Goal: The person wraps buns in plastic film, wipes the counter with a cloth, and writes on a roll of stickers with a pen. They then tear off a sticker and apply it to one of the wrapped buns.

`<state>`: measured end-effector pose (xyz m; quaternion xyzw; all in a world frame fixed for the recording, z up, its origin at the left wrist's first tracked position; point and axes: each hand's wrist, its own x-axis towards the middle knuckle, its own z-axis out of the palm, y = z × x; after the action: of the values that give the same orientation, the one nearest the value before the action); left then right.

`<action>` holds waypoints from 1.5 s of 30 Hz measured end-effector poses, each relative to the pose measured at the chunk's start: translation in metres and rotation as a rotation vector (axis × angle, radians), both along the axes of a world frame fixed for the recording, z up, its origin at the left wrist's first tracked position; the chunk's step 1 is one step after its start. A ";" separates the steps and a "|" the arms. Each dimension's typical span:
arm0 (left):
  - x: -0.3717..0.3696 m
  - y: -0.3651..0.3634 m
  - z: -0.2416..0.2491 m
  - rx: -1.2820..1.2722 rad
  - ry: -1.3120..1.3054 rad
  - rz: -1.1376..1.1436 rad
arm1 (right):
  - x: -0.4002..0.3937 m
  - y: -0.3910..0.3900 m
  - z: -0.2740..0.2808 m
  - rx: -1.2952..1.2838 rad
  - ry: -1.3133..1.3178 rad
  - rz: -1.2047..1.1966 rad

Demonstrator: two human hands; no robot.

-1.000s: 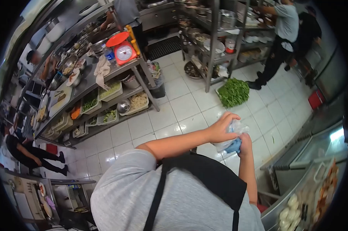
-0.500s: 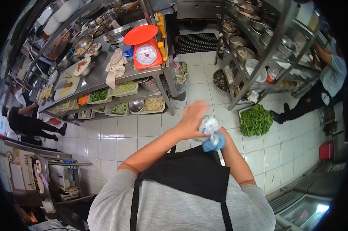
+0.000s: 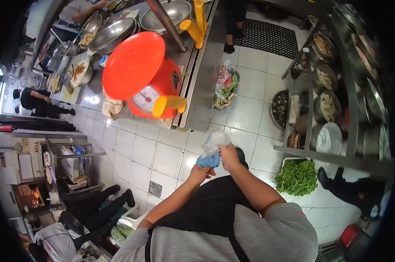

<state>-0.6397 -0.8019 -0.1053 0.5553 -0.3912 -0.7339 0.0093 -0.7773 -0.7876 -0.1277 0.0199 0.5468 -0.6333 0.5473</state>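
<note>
In front of my apron, both hands are together on a crumpled plastic bag [image 3: 209, 160], blue at its lower part and clear or whitish above. My left hand [image 3: 199, 174] is closed at the blue part, its fingers curled underneath. At the clear upper part [image 3: 215, 140], my right hand [image 3: 229, 157] grips with bent fingers. What the bag contains is hidden by its folds. Beyond my hands, a red dial scale [image 3: 134, 65] with a wide round pan stands at the corner of the steel counter.
A basket of leafy greens [image 3: 296, 176] sits on the tiled floor at right, below a steel rack [image 3: 324, 157] of metal bowls. A waste bag [image 3: 226, 87] stands beside the counter [image 3: 204, 100]. Yellow handles [image 3: 169, 105] jut out by the scale. Other people stand left and right.
My view has shifted closer to the counter and scale. My left hand, raised with spread fingers before, has come down onto the blue part of the bag, and my right hand now grips the clear part.
</note>
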 end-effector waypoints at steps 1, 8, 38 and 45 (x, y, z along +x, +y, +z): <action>-0.002 -0.004 -0.009 -0.001 -0.033 0.034 | -0.025 -0.013 -0.014 0.151 -0.066 0.028; 0.031 0.028 -0.064 0.076 -0.291 0.337 | -0.175 -0.162 -0.173 0.095 0.376 -0.125; 0.179 0.177 -0.007 -0.497 -0.442 0.414 | 0.033 0.021 -0.176 0.057 0.645 1.778; 0.288 0.355 0.037 -0.472 -0.499 0.684 | 0.319 0.168 0.022 -0.236 -0.112 2.355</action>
<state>-0.3519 -0.4466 -0.0683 0.7937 -0.3322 -0.4247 0.2815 -0.4585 -0.6200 -0.1052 -0.5188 0.1417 0.2159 0.8150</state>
